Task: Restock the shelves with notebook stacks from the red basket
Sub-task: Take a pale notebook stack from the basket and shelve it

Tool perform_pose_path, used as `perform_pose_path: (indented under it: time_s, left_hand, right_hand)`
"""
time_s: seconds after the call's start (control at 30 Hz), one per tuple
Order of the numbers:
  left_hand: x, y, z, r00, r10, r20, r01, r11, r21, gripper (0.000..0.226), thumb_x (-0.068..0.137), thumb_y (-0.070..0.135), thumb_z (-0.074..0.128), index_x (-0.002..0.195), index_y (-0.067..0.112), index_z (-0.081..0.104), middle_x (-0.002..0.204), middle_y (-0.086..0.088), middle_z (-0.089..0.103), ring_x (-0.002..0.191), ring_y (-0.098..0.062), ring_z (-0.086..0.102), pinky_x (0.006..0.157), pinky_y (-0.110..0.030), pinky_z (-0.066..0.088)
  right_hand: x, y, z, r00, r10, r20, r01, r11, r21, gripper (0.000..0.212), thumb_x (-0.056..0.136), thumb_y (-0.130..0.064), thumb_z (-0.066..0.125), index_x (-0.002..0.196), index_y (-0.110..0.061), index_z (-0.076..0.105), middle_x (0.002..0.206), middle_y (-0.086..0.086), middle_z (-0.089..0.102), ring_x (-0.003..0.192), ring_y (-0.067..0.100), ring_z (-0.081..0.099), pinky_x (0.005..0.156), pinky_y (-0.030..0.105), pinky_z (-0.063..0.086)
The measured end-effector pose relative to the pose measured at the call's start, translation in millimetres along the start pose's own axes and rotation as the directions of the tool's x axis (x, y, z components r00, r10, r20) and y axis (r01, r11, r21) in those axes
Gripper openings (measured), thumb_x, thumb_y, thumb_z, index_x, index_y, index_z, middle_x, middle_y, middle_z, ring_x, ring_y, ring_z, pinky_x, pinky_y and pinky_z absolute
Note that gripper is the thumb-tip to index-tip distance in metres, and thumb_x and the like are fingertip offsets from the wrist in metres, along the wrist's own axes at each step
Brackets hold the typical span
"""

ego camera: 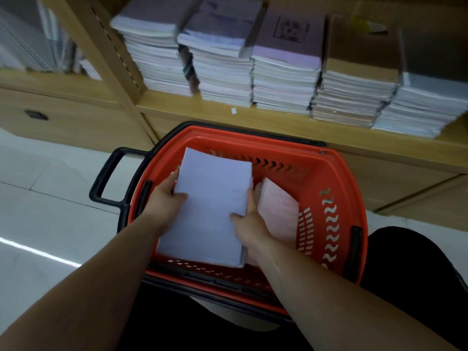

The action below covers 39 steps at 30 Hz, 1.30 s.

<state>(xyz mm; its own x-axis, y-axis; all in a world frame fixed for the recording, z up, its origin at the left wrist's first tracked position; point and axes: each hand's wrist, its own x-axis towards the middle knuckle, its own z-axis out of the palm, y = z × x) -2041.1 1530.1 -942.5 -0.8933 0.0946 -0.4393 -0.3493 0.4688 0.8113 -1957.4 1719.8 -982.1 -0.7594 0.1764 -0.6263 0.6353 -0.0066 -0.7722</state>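
A red basket (pixel 331 173) with a black rim and handle stands on the floor in front of me. Over its inside I hold a pale lilac notebook stack (pixel 210 206) with both hands. My left hand (pixel 164 196) grips its left edge, thumb on the cover. My right hand (pixel 250 224) grips the right edge, thumb on top. A pink notebook stack (pixel 278 209) leans inside the basket to the right of my right hand. Above, the wooden shelf (pixel 253 117) carries several tall notebook stacks (pixel 286 69) side by side.
A wooden upright (pixel 111 49) divides the shelf from a bay on the left with more stock. Below the shelf are wooden cabinet fronts (pixel 76 122). Pale tiled floor (pixel 50 198) lies to the left. My dark-clothed knee (pixel 410 259) is right of the basket.
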Motion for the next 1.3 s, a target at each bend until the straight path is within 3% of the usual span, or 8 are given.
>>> perform_pose_path:
  time_s: [0.13,0.27,0.57,0.73,0.87,1.03,1.2,1.3]
  left_hand:
    - [8,-7,3,0.985,0.148,-0.094,-0.088,0.883,0.461,0.06,0.092,0.018,0.058,0.15,0.027,0.046,0.14,-0.015,0.047,0.129,-0.041,0.046,0.111,-0.047,0.038]
    - [2,-8,9,0.998,-0.052,-0.046,0.066,0.924,0.376,0.074,0.101,0.022,0.051,0.161,0.028,0.007,0.154,-0.02,0.038,0.133,-0.042,0.046,0.109,-0.046,0.037]
    - [-30,9,21,0.997,0.006,-0.071,0.019,0.943,0.331,0.063,0.102,0.029,0.052,0.158,0.035,0.023,0.142,-0.011,0.049,0.126,-0.034,0.051,0.103,-0.044,0.044]
    - [-44,26,23,0.994,0.009,0.106,0.002,0.994,-0.108,0.054,0.102,0.019,0.055,0.142,0.054,0.043,0.12,0.014,0.062,0.108,-0.019,0.066,0.089,-0.045,0.057]
    - [-54,30,34,0.975,-0.037,0.217,0.108,0.939,-0.325,0.063,0.099,0.008,0.058,0.128,0.063,0.044,0.117,0.011,0.07,0.103,-0.022,0.072,0.081,-0.042,0.06]
    - [-56,33,43,0.969,0.021,0.246,0.105,0.865,-0.49,0.076,0.095,-0.001,0.057,0.145,0.053,0.04,0.131,0.002,0.067,0.109,-0.03,0.07,0.083,-0.048,0.059]
    - [-72,56,27,0.955,0.082,0.284,0.088,0.84,-0.536,0.084,0.08,0.006,0.062,0.147,0.049,0.038,0.133,0.003,0.067,0.114,-0.034,0.068,0.091,-0.053,0.056]
    - [-90,83,12,0.96,0.057,0.276,0.102,0.844,-0.527,0.084,0.086,0.0,0.063,0.148,0.049,0.035,0.136,0.001,0.065,0.114,-0.033,0.068,0.089,-0.051,0.057]
  right_hand:
    - [0,2,9,0.997,-0.005,-0.079,0.002,0.999,-0.039,0.081,0.103,-0.022,0.051,0.158,-0.051,-0.001,0.143,0.0,0.059,0.092,0.018,0.064,0.073,0.029,0.05]
    - [-3,4,17,0.992,-0.011,-0.123,0.007,0.999,-0.035,0.077,0.105,-0.023,0.048,0.157,-0.052,-0.001,0.143,0.001,0.059,0.109,0.024,0.064,0.083,0.03,0.049]
    - [-10,0,-3,0.996,0.02,-0.087,-0.014,0.997,0.07,0.073,0.105,-0.02,0.044,0.154,-0.059,0.006,0.125,-0.003,0.065,0.096,0.02,0.067,0.092,0.044,0.056]
    - [-20,-3,-28,0.998,0.023,-0.06,-0.016,0.994,0.108,0.071,0.106,-0.021,0.047,0.155,-0.054,0.009,0.127,-0.008,0.06,0.096,0.014,0.064,0.088,0.039,0.055]
    - [-25,-14,-52,0.997,-0.006,-0.072,0.009,0.999,0.04,0.068,0.105,-0.022,0.048,0.156,-0.052,0.013,0.127,-0.009,0.062,0.095,0.012,0.064,0.077,0.035,0.057]
    - [-33,-32,-81,0.986,-0.153,-0.061,0.157,0.986,0.059,0.066,0.101,-0.008,0.054,0.143,-0.056,0.037,0.125,-0.016,0.067,0.108,0.011,0.068,0.093,0.04,0.057]
    - [-62,-56,-92,0.98,-0.197,-0.024,0.199,0.974,0.109,0.065,0.102,-0.01,0.056,0.138,-0.059,0.032,0.123,-0.026,0.062,0.11,0.002,0.064,0.086,0.026,0.055]
    - [-88,-85,-91,0.985,-0.17,-0.013,0.17,0.982,0.086,0.067,0.103,-0.014,0.055,0.133,-0.066,0.025,0.127,-0.026,0.059,0.113,0.003,0.062,0.097,0.033,0.054]
